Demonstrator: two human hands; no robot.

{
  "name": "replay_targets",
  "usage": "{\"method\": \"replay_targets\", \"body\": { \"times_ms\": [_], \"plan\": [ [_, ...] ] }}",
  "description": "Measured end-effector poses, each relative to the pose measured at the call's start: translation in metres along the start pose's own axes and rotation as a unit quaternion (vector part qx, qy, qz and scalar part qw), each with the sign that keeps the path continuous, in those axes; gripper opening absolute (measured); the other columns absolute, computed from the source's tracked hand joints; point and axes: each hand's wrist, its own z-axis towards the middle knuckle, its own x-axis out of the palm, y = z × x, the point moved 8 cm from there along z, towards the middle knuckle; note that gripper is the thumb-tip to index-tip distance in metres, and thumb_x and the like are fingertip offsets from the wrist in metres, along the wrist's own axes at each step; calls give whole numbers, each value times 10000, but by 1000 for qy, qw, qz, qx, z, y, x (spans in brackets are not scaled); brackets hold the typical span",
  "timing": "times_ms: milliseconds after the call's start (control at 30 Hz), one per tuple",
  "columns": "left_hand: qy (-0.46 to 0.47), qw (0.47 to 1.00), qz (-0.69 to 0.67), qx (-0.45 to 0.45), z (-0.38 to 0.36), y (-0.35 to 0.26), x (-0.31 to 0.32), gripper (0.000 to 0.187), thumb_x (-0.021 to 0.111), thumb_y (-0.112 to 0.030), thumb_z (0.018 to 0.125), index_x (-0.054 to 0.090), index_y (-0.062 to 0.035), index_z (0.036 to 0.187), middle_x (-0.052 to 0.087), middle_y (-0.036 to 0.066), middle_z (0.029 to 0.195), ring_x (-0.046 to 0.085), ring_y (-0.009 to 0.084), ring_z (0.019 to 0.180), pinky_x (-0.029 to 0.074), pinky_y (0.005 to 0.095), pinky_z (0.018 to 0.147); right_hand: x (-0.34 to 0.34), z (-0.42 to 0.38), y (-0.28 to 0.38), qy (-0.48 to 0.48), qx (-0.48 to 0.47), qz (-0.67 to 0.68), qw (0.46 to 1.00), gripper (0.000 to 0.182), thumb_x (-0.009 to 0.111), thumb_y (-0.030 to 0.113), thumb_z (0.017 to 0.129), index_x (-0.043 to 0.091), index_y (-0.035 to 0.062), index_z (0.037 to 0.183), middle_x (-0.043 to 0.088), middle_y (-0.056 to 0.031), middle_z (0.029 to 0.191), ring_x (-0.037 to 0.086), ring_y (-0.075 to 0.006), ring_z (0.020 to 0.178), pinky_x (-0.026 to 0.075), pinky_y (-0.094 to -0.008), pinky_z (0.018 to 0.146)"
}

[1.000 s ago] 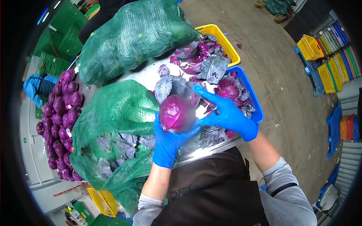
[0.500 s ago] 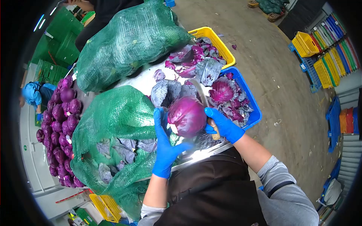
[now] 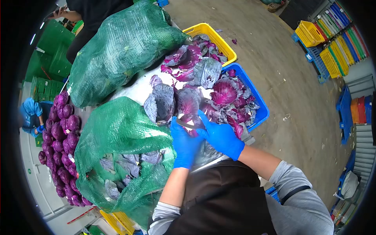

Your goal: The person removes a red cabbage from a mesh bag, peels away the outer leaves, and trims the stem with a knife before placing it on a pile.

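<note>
Low in front of the torso, my left hand (image 3: pixel 183 145), in a blue glove, grips a red cabbage (image 3: pixel 189 118), which is blurred and partly covered by my hands. My gloved right hand (image 3: pixel 222 137) is closed on a knife, its handle hidden in the fingers. The knife's blade (image 3: pixel 185 124) points left across the cabbage's near side. Loose outer leaves (image 3: pixel 159 103) lie just beyond my hands. A green net bag (image 3: pixel 117 127) with leaves in it lies open to the left of my left hand.
A full green net sack (image 3: pixel 125 49) lies across the far part of the table. Leaves fill a blue crate (image 3: pixel 263 111) and a yellow crate (image 3: pixel 231 53) at right. Red cabbages (image 3: pixel 62 145) are piled at left. A person in blue (image 3: pixel 31 113) and one in black (image 3: pixel 96 11) are beyond.
The knife blade has swung from upright behind the cabbage to across its near side. My hands have come closer together, and the cabbage has turned and is more covered. The view has shifted slightly.
</note>
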Motion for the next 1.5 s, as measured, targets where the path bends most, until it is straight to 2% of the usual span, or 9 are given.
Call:
{"method": "replay_targets", "body": {
  "times_ms": [333,433,500,633,667,900,967,1367,1500],
  "plan": [
    [10,998,57,-7,-8,-12,2,1001,806,-286,565,243,44,1324,351,300,1272,383,435,1169,331,457,994,18,25,-19,-4,-3,68,998,490,457,380,914,425,102,1315,624,-104,719,617,-251,601,487,-368,559],
    [-9,996,78,42,-18,-9,-1,988,816,-276,560,256,53,1304,354,240,1283,382,353,1189,300,417,1022,31,43,-47,79,203,550,806,411,531,421,874,631,57,1035,617,-211,913,641,-250,777,501,-354,653],
    [-6,996,-90,1,-11,8,-5,1012,839,-254,535,263,43,1312,368,208,1276,389,311,1190,305,416,1024,6,48,-31,-49,68,172,981,375,523,414,868,628,66,961,640,-174,895,642,-283,736,500,-380,638],
    [-1,958,-286,-21,-28,21,-22,1073,858,-196,517,224,16,1356,348,173,1312,379,277,1217,307,370,1043,-2,49,-77,-106,122,333,929,291,606,346,800,648,100,950,639,-106,826,627,-260,705,502,-345,621],
    [4,952,-307,-15,-32,12,-33,1079,859,-172,507,227,7,1362,348,152,1318,386,261,1215,314,358,1039,-5,55,-96,-44,186,39,981,369,594,309,796,590,105,1104,648,-104,832,634,-241,690,502,-341,588],
    [48,994,-96,30,-13,22,-12,1031,844,-197,501,272,11,1333,400,166,1266,433,263,1171,371,346,990,-18,24,-14,4,89,178,980,711,604,484,775,349,146,1346,646,-139,917,633,-352,774,496,-433,673],
    [84,981,-174,-7,-9,15,-6,975,820,-206,515,288,7,1304,434,164,1210,483,265,1100,412,344,939,0,16,13,-51,-68,180,980,639,587,429,809,372,149,1342,640,-137,949,636,-331,797,504,-404,686],
    [88,980,85,155,-10,-13,-17,1064,830,-190,581,153,16,1377,418,153,1267,467,254,1136,359,354,1013,35,46,9,61,-75,343,934,305,607,288,804,653,115,1051,654,-134,873,646,-271,738,514,-337,643],
    [114,959,-239,-97,-10,11,-4,1046,825,-117,599,137,14,1375,432,150,1257,474,221,1121,388,355,985,33,43,13,30,-100,408,907,329,614,289,798,644,113,1074,659,-119,886,649,-261,742,514,-330,650]
  ]
}}
